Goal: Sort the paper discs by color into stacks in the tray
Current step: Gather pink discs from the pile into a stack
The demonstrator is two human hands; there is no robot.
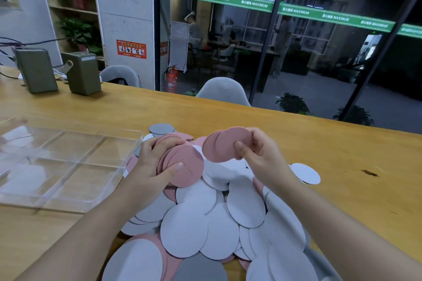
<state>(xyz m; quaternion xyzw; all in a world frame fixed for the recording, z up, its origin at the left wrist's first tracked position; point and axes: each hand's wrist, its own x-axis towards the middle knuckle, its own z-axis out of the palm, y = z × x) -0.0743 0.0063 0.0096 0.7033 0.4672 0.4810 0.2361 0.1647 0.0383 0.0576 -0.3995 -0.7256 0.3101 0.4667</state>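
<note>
A big loose pile of paper discs (228, 219), mostly white with some pink and grey ones, covers the table in front of me. My left hand (155, 162) grips a fanned stack of pink discs (187, 166) above the pile. My right hand (258, 153) pinches two pink discs (226, 146) just to the right of that stack, a small gap between them. The clear plastic tray (68, 201) with compartments lies to the left of the pile and holds no discs that I can see.
Two olive-green boxes (83, 73) with cables stand at the table's far left. A lone white disc (306, 173) lies right of the pile. Grey chairs (222, 91) stand behind the table's far edge, in front of a glass wall.
</note>
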